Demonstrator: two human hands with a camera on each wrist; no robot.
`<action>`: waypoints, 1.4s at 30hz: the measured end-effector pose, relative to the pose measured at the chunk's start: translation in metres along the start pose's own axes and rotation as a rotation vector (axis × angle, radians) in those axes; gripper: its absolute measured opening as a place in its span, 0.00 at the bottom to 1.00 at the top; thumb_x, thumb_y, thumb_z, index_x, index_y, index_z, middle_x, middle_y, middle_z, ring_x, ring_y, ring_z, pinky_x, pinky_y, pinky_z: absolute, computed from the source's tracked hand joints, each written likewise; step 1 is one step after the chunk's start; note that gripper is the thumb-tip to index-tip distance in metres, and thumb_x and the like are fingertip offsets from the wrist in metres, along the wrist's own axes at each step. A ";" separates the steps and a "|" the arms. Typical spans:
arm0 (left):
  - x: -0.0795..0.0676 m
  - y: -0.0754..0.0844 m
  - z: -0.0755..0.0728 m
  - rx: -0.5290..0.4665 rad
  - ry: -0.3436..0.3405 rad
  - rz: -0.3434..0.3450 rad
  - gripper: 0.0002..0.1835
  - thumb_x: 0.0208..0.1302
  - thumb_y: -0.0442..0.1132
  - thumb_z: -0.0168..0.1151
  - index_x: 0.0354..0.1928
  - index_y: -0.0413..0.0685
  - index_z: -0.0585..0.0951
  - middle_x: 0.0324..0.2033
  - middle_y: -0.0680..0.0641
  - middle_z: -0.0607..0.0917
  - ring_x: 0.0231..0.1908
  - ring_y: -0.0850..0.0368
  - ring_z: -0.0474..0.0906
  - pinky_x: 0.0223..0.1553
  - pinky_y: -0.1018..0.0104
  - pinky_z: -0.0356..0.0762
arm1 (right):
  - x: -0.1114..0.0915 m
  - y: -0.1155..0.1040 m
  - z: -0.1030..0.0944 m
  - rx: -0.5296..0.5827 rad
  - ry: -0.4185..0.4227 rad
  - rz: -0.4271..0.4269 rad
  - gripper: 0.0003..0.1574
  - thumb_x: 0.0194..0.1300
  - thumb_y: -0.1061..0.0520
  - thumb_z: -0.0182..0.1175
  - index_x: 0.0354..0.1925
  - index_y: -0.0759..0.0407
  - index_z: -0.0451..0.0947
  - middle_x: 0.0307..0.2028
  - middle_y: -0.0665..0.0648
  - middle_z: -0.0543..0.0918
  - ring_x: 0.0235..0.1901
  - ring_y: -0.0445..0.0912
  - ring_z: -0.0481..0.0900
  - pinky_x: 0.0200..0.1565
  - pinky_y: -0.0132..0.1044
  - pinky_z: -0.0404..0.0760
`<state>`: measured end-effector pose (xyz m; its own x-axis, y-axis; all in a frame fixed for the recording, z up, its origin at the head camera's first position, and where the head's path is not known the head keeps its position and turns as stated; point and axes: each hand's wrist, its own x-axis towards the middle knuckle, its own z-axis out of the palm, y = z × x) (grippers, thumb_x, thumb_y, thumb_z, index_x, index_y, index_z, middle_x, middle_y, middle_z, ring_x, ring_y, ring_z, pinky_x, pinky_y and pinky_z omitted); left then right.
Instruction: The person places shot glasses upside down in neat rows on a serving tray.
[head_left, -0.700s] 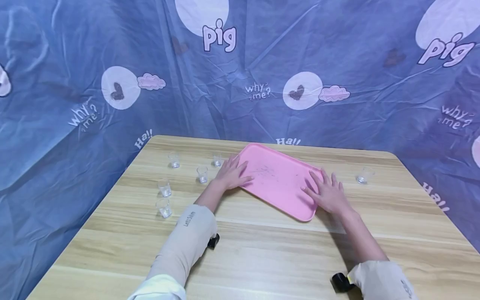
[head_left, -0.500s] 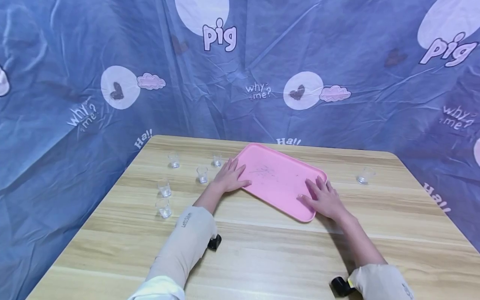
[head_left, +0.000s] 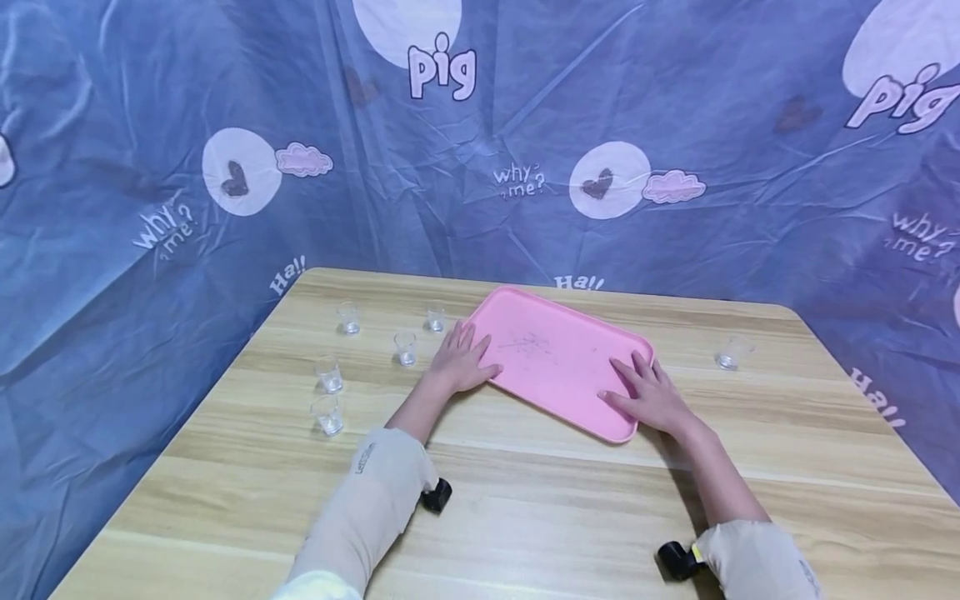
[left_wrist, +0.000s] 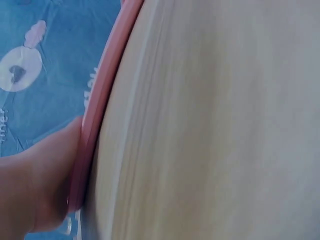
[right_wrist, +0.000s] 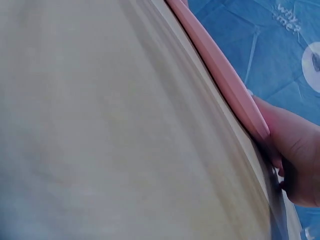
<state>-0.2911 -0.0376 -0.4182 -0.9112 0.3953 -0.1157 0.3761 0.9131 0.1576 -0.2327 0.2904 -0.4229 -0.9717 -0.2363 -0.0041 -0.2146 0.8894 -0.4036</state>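
Grip wide: left hand (head_left: pixel 459 362) and right hand (head_left: pixel 654 400) rest with spread fingers on opposite ends of the pink tray (head_left: pixel 558 358), slanted across the worktop (head_left: pixel 540 521); wrist views hide most fingers. 5 clear glasses (head_left: pixel 406 350) stand left, 1 right, contents unclear. Behind, blue cloth (head_left: pixel 457 208) runs out of frame.

I see the left arm (head_left: pixel 382 479) angling forward and inward from the lower left, pale left sleeve (head_left: pixel 356 517) pushed up off a bare wrist; left hand (head_left: pixel 461 364) back up, fingers spread forward, thumb out to the side. Right arm (head_left: pixel 722 479) comes in from the lower right, right sleeve (head_left: pixel 759 557) further back, more forearm bare; right hand (head_left: pixel 651 396) back up, fingers apart and pointing forward and inward. My wrist views catch only part of each hand.
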 end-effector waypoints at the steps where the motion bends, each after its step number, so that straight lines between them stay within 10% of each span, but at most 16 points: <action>1: -0.002 0.003 0.000 0.000 -0.003 -0.018 0.37 0.66 0.64 0.36 0.71 0.51 0.52 0.69 0.39 0.43 0.67 0.40 0.31 0.64 0.52 0.32 | 0.001 0.003 -0.001 0.005 -0.001 -0.009 0.49 0.59 0.34 0.52 0.67 0.61 0.55 0.67 0.74 0.42 0.62 0.73 0.32 0.56 0.68 0.38; 12: -0.024 0.039 0.004 0.004 -0.017 -0.180 0.39 0.65 0.64 0.37 0.71 0.49 0.51 0.69 0.37 0.45 0.66 0.37 0.31 0.63 0.48 0.34 | 0.008 0.029 -0.007 0.075 -0.001 -0.087 0.47 0.57 0.37 0.57 0.68 0.56 0.57 0.69 0.66 0.44 0.66 0.65 0.32 0.56 0.68 0.39; 28: -0.012 0.001 0.007 -0.205 0.080 -0.054 0.38 0.66 0.56 0.47 0.68 0.38 0.54 0.69 0.36 0.40 0.67 0.45 0.35 0.64 0.58 0.43 | -0.012 -0.020 0.006 0.006 0.080 0.076 0.51 0.62 0.38 0.54 0.63 0.77 0.53 0.64 0.81 0.38 0.61 0.73 0.41 0.56 0.65 0.52; 42: -0.026 0.018 0.010 -0.132 0.105 -0.133 0.38 0.66 0.57 0.46 0.68 0.36 0.56 0.68 0.33 0.42 0.66 0.39 0.40 0.61 0.52 0.52 | -0.005 -0.005 0.007 0.055 0.066 0.038 0.55 0.60 0.36 0.55 0.65 0.75 0.49 0.66 0.77 0.35 0.62 0.71 0.40 0.58 0.63 0.50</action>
<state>-0.2589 -0.0304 -0.4222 -0.9665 0.2532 -0.0426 0.2323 0.9328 0.2754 -0.2262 0.2840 -0.4274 -0.9839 -0.1746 0.0394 -0.1732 0.8741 -0.4539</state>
